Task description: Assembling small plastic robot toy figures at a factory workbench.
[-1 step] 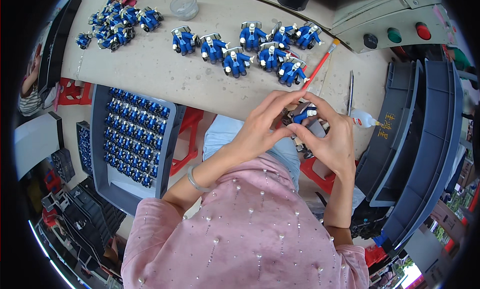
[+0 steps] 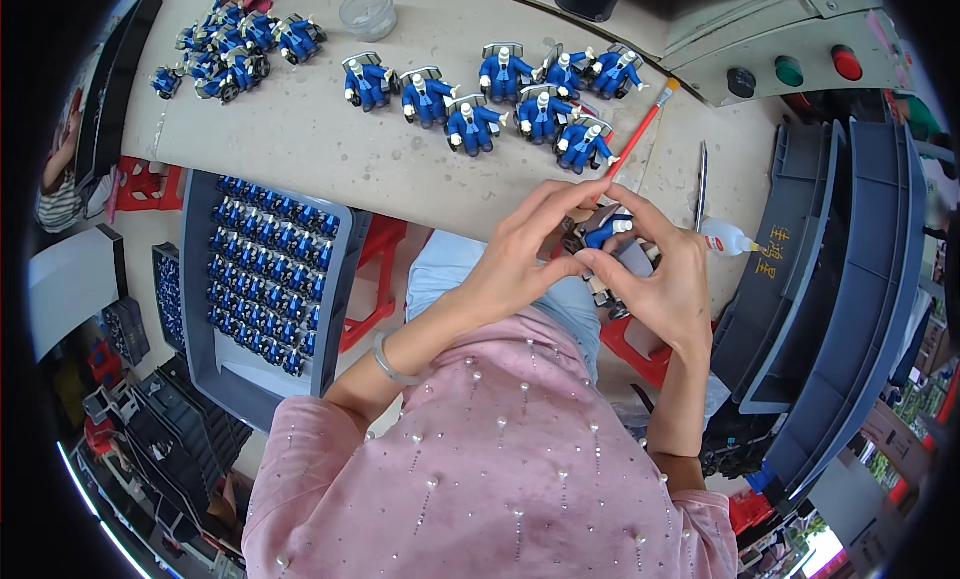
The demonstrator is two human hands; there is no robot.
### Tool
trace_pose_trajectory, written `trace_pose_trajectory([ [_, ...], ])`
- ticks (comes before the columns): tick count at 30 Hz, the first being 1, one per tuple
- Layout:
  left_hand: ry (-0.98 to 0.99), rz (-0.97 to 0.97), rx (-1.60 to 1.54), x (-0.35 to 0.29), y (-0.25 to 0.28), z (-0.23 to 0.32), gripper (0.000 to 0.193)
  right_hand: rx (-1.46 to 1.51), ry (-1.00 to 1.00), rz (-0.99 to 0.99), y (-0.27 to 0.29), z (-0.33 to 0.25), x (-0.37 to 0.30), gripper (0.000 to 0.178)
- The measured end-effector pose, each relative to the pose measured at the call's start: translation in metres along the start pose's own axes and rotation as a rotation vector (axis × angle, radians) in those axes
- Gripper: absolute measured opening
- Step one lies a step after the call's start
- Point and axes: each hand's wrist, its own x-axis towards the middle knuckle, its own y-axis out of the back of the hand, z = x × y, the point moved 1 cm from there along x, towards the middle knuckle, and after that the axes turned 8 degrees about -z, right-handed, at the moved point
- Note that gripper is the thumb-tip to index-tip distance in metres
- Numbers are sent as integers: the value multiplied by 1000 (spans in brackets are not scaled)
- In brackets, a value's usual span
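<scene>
At the front edge of the table, my left hand (image 2: 515,254) and my right hand (image 2: 668,279) come together around a small blue-suited figurine (image 2: 605,233) with grey and dark parts. Fingers and thumbs of both hands are bent in on it, with the fingertips meeting over its top. Much of the figurine is hidden by the hands. Further dark and tan parts (image 2: 605,297) show just below it, too covered to make out. Just beyond my fingers lies a red-handled brush (image 2: 640,129), and a white squeeze bottle (image 2: 728,239) lies right of my right hand.
Several seated blue figurines (image 2: 505,72) stand across the table (image 2: 300,134), with a heap (image 2: 225,44) at far left. A clear round tub (image 2: 368,14) is behind. At left, a grey crate (image 2: 345,279) holds rows of figurines. Grey crates (image 2: 870,279) stand right; a metal tool (image 2: 701,184) lies nearby.
The held figurine has shifted very slightly between my fingers. Everything else looks the same.
</scene>
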Motion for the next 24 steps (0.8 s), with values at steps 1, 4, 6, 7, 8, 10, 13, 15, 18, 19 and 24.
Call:
trace_pose_trajectory([
  [1, 7, 1, -63, 0, 1, 0, 71, 54, 14, 2, 0, 2, -1, 53],
  [4, 107, -15, -406, -3, 3, -7, 72, 216, -17, 46, 10, -8, -4, 51],
  [6, 106, 21, -583, -4, 5, -7, 70, 323, -59, 87, 18, -7, -4, 48],
  [7, 103, 55, -760, -5, 7, -7, 68, 129, -91, 304, 22, -2, -1, 44],
  [8, 104, 52, -759, -6, 9, -9, 68, -67, -126, 525, 26, 4, 1, 40],
  [10, 85, 52, -799, -7, 15, -11, 68, -318, -81, 573, 26, 27, 14, 37],
  [13, 109, 72, -809, -6, 17, -9, 68, -654, -125, 555, 17, 68, 28, 34],
  [15, 58, 56, -817, -9, 21, -11, 70, -719, -198, 488, 11, 72, 34, 34],
  [18, 26, 68, -811, -10, 23, -9, 74, -710, -249, 501, 8, 57, 29, 36],
  [19, 40, 98, -801, -10, 23, -9, 76, -704, -246, 498, 8, 53, 28, 36],
  [24, 111, 128, -741, -14, 28, 1, 77, -873, 67, 533, -2, 21, 37, 40],
])
